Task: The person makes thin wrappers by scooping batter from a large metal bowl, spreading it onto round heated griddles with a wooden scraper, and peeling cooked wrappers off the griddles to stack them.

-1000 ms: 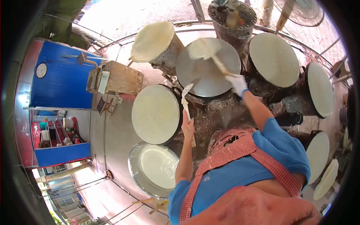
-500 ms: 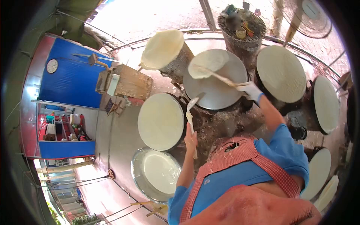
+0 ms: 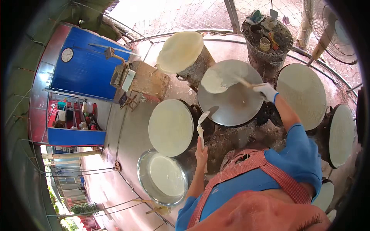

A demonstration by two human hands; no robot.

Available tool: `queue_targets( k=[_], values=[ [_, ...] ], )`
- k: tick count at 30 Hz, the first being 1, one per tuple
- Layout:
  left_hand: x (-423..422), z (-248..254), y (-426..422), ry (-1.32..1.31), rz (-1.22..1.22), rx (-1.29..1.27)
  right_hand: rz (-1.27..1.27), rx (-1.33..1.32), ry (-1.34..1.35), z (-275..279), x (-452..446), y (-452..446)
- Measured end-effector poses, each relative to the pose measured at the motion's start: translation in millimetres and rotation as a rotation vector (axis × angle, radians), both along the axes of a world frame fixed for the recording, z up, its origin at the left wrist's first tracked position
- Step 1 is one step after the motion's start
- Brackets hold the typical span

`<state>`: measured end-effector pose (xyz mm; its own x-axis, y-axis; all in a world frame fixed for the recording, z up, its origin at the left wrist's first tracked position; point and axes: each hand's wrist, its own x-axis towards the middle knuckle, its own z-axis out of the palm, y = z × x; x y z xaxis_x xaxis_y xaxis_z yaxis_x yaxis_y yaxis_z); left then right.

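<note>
My right hand (image 3: 266,91), in a white glove, grips the wooden handle of a batter spreader (image 3: 246,82). Its far end lies over wet white batter (image 3: 217,81) on the upper left of a round griddle (image 3: 235,109); the rest of that plate is bare grey metal. Bare and wrapped around a pale handle, my left hand (image 3: 201,154) holds a batter-coated ladle (image 3: 203,116) upright near the griddle's lower left edge. Left of it sits a griddle covered by a pale round sheet (image 3: 170,128). Below stands a metal basin (image 3: 143,169) of white batter.
More batter-covered griddles (image 3: 301,96) curve along the right. A thin pale sheet (image 3: 180,52) rests on a stand at the upper left. Cups and tools top a drum (image 3: 266,57) at the back. A fan (image 3: 327,34) stands upper right, a wooden table (image 3: 150,81) left.
The spreader's far end has moved from the batter's left part toward the right, nearer the griddle's middle. My left hand still holds the ladle. The whole view has shifted slightly.
</note>
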<state>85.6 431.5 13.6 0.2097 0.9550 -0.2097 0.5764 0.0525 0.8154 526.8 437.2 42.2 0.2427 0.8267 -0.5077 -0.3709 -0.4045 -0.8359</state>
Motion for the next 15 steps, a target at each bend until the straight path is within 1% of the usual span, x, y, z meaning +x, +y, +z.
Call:
queue_targets(
  k=[1, 2, 3, 4, 5, 6, 7, 8, 10, 11, 13, 14, 15],
  values=[
    [0, 3, -2, 0.008, 0.005, -0.005, 0.130, -0.010, -0.055, 1, -7, 3],
    [1, 4, -4, 0.012, 0.035, -0.036, 0.198, 0.002, 0.013, -16, -10, -1],
    [4, 5, -10, 0.013, 0.070, -0.068, 0.208, 0.089, -0.033, -48, -9, -10],
    [7, 9, -17, 0.006, 0.085, -0.071, 0.222, 0.138, -0.061, -52, 1, -11],
    [7, 16, -26, -0.058, 0.154, -0.179, 0.235, 0.187, -0.088, -55, 11, -13],
    [3, 20, -33, -0.119, 0.222, -0.282, 0.282, 0.066, -0.097, -25, 27, -15],
    [-7, -1, -42, -0.225, 0.238, -0.184, 0.326, -0.054, -0.102, -2, 38, -12],
    [-6, 5, -46, -0.213, 0.249, -0.180, 0.276, -0.366, -0.255, 20, 34, 17],
    [-1, 21, -64, -0.297, 0.322, -0.327, 0.062, 0.118, -0.028, -8, 34, 45],
    [-4, 15, -69, -0.357, 0.322, -0.344, 0.068, 0.106, -0.017, -20, 30, 43],
    [-7, 20, -77, -0.352, 0.348, -0.376, 0.369, 0.057, -0.152, -26, 16, 40],
    [-4, 19, -83, -0.367, 0.368, -0.404, 0.384, 0.047, -0.157, -29, 17, 29],
    [-12, 5, -89, -0.377, 0.368, -0.403, 0.411, 0.005, -0.119, -33, 22, 13]
  ],
)
